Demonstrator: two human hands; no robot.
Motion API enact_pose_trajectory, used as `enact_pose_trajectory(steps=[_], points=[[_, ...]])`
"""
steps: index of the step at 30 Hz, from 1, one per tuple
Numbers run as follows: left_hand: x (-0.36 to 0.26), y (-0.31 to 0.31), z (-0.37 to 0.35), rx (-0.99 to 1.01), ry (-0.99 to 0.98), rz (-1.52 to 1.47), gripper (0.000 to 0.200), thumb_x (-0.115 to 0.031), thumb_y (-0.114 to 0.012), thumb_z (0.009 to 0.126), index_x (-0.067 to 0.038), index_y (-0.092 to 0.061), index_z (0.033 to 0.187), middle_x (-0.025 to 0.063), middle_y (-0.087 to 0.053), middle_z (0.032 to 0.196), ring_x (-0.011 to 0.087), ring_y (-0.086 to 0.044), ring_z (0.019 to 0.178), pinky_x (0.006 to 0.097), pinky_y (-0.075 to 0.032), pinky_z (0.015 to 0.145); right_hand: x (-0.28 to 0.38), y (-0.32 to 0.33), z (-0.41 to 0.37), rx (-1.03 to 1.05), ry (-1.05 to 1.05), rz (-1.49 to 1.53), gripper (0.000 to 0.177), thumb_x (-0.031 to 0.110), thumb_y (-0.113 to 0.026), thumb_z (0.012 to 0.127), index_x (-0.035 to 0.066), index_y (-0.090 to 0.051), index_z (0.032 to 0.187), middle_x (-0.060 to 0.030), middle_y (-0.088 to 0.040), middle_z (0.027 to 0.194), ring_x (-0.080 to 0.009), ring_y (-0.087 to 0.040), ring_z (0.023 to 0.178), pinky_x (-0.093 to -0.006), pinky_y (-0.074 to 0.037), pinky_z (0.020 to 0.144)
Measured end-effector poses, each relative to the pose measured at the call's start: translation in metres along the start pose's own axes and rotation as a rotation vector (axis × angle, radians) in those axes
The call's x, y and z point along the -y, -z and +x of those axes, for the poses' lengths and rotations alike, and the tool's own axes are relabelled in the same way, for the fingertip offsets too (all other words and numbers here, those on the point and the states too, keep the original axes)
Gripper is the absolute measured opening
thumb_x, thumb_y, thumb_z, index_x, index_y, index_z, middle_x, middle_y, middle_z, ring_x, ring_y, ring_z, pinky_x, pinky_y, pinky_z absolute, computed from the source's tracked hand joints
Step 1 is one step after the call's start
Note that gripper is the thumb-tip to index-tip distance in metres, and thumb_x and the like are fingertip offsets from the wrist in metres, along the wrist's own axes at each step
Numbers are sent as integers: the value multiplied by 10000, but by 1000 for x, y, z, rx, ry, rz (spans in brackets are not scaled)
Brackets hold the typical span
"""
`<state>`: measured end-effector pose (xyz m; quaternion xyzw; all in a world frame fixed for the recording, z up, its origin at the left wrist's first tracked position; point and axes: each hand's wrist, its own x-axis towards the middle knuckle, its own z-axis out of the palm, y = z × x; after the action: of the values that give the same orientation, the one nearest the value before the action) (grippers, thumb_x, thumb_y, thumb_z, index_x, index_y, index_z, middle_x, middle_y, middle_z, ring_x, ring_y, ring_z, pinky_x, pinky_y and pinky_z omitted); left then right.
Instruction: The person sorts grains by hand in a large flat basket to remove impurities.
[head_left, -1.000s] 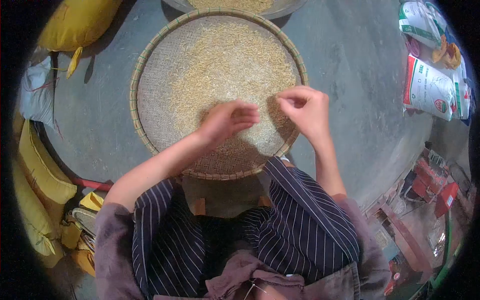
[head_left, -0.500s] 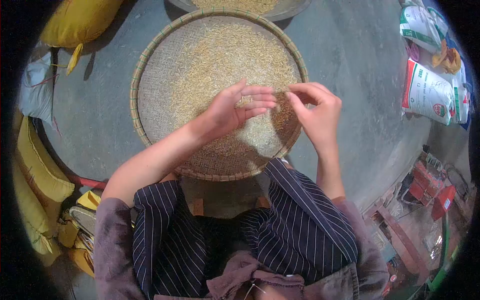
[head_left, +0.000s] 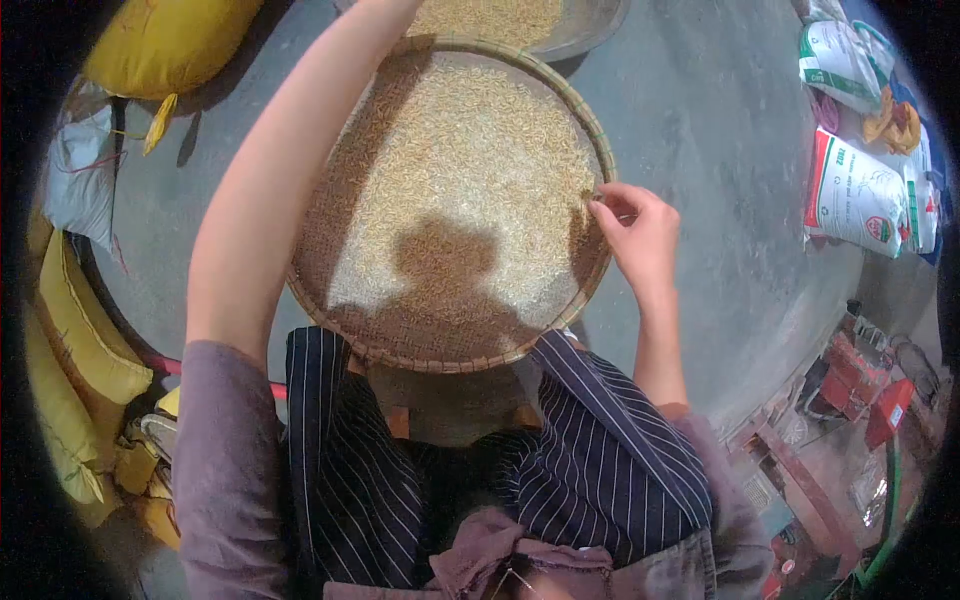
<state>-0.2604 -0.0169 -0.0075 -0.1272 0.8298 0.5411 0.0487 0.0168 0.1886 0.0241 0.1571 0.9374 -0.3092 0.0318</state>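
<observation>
A round woven winnowing basket (head_left: 450, 366) rests by my knees, with pale unhusked rice grains (head_left: 470, 140) spread across it. My right hand (head_left: 645, 225) is at the basket's right rim, thumb and fingers pinched together. Whatever lies between those fingertips is too small to make out. My left forearm (head_left: 285, 150) stretches over the basket's left side to the top edge of the view, leaving the left hand out of sight. Shadows of my head and arm fall on the grains.
Beyond the basket is a wide metal basin (head_left: 600, 30) holding more grain. Yellow sacks (head_left: 170, 45) lie at the left, beside a pale bag (head_left: 82, 180). White printed bags (head_left: 860, 185) sit at the right, with red metal machinery (head_left: 850, 385) below them.
My left hand has gone from over the basket, forward and out of the top of the view. The right hand has shifted slightly down, still pinched. The basket sits slightly lower in view.
</observation>
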Motion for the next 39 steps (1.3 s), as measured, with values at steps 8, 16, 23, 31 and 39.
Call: enact_pose_trajectory(steps=[8,16,23,31,39], points=[[110,69,-76,-354,-861,599,482,-299,-579,861,-71,-486,1275,293,-365,1360,449,-322,1271,507,-236,1063,-16,0,0,21,-37,21,223,45,-691,716,9,-684,936,-157,-665,849,-236,-664,681,-326,-527,655],[132,128,-112,-303,-609,612,431,-244,-545,896,-36,-492,1269,270,-358,1378,413,-327,1287,477,-250,1065,-26,-29,5,-148,152,-15,167,12,-654,737,11,-684,901,-154,-657,860,-307,-649,779,-367,-515,705],[129,124,-113,-261,-646,595,360,-225,-521,918,-58,-535,1237,207,-406,1372,358,-373,1281,425,-282,1062,-21,-34,10,-130,135,-39,138,10,-642,738,-3,-681,869,-157,-655,856,-334,-630,792,-390,-508,732],[135,128,-110,-244,-612,575,306,-199,-540,899,-65,-584,1171,185,-475,1316,354,-432,1227,423,-332,1022,-16,-48,9,-186,117,-208,48,22,-614,743,-13,-647,744,-177,-620,832,-354,-617,751,-420,-505,714],[95,114,-158,-123,-783,518,253,-73,-539,873,-44,-614,1113,172,-544,1245,322,-509,1162,396,-387,987,-13,-35,8,-197,126,-90,63,14,-627,723,0,-679,754,-156,-632,760,-312,-626,700,-388,-508,649]])
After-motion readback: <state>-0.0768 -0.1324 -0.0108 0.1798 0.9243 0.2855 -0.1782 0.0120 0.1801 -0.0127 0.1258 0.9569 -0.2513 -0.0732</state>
